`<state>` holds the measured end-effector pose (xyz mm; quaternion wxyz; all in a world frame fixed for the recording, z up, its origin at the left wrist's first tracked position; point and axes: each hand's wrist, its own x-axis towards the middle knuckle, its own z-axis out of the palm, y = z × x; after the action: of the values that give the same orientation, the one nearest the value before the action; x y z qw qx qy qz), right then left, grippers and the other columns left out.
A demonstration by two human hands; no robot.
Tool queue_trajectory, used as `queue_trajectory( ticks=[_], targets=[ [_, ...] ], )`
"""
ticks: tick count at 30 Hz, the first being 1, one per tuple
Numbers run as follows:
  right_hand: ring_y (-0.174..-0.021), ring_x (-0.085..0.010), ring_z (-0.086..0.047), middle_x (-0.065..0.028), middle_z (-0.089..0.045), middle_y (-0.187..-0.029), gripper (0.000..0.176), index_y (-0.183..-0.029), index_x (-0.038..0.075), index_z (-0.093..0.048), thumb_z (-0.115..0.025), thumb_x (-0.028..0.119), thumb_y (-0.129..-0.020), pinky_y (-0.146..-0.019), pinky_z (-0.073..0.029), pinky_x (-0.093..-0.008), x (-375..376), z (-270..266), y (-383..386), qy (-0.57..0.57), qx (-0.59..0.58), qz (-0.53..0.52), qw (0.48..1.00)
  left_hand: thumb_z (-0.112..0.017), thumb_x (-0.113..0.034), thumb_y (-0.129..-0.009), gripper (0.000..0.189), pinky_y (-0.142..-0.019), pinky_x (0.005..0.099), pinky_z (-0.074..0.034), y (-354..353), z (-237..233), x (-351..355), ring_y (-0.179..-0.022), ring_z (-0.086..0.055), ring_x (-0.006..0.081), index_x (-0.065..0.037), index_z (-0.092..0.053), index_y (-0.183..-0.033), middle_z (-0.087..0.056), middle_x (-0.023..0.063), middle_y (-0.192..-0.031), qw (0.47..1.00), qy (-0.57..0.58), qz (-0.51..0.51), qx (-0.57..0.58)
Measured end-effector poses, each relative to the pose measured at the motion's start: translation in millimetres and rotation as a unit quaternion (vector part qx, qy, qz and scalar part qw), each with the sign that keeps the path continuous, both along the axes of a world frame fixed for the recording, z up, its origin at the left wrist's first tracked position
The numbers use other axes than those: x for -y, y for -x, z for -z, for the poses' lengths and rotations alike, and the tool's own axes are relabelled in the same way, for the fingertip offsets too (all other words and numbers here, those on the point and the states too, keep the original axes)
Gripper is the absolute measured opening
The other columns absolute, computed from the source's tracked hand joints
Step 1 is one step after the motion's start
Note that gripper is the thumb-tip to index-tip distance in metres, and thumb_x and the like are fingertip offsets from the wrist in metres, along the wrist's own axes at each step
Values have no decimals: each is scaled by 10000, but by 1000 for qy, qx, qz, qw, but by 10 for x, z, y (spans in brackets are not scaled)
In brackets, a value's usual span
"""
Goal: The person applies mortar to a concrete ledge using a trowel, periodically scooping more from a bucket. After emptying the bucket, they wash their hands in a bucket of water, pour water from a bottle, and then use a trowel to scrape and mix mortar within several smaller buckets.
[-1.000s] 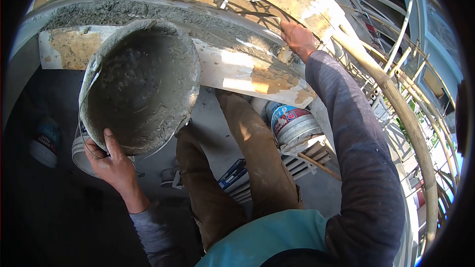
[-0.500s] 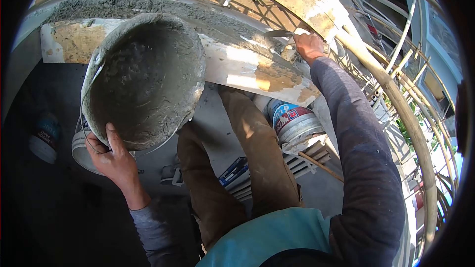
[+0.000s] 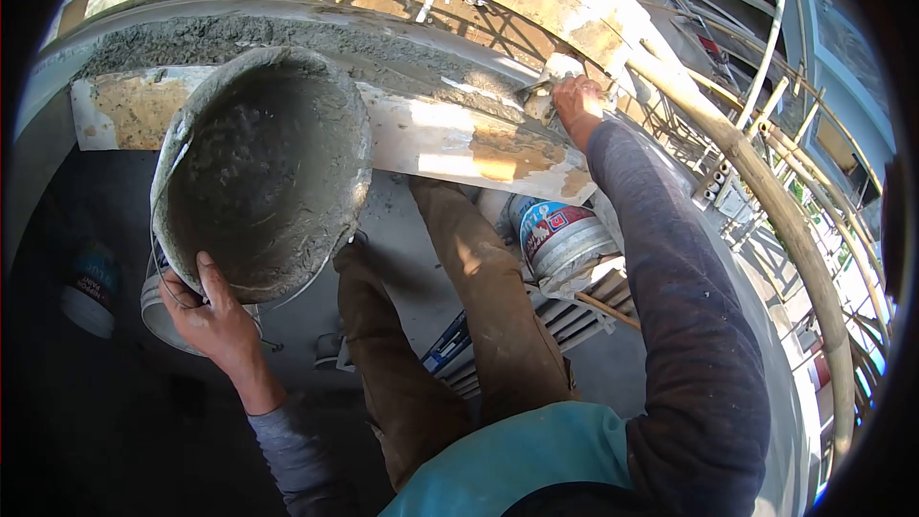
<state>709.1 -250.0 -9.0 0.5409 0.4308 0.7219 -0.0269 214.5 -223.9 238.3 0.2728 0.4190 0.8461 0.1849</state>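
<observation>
My left hand [image 3: 215,319] grips the near-left rim of a mortar-coated bucket [image 3: 354,148], thumb inside and fingers outside. The bucket tilts toward me, and wet grey cement coats its inside. At the right end of a ledge, my right hand [image 3: 578,105] is closed around a trowel; its handle is hidden in the fist. Only part of the trowel blade [image 3: 534,93] shows, low against the ledge. A strip of rough wet mortar [image 3: 211,35] runs along the ledge top behind a stained wooden board [image 3: 421,137].
Bamboo scaffold poles [image 3: 780,196] rise on the right. A labelled paint bucket [image 3: 565,235] stands below the board, beside my legs. Another paint bucket [image 3: 88,302] sits in shadow at left, and a white pail [image 3: 172,321] is under the tilted bucket.
My right hand has shifted slightly left and down in view, and the trowel blade has turned from pointing left to lower against the ledge. My left hand still holds the bucket, nearly unmoved.
</observation>
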Motion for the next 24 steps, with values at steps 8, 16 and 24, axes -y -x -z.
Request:
queue_trajectory(
  ticks=[8,16,24],
  targets=[
    [-914,-376,-665,-206,-679,-958,275,-1056,53,-558,-498,253,-877,-797,-516,-484,54,-813,-495,-9,-79,406,911,-616,-118,-937,172,-728,241,-426,-104,-65,-87,-766,-497,111,25,-523,-954,-558,43,-855,1000,10,18,-24],
    [-892,-346,-668,-146,-661,-944,210,-1006,99,-540,-532,283,-906,-741,-525,-462,484,-882,-942,-33,-103,336,936,-609,-136,-935,214,-742,277,-448,-146,-105,-116,-779,-536,163,54,-523,-984,-602,108,-886,997,24,52,-60],
    [-969,-320,-624,-116,-615,-982,217,-1086,150,-519,-550,259,-901,-800,-509,-467,379,-764,-759,-113,-246,337,902,-600,-119,-930,216,-759,284,-449,-192,-90,-172,-787,-552,197,67,-515,-1000,-610,143,-899,993,12,91,-77]
  ],
)
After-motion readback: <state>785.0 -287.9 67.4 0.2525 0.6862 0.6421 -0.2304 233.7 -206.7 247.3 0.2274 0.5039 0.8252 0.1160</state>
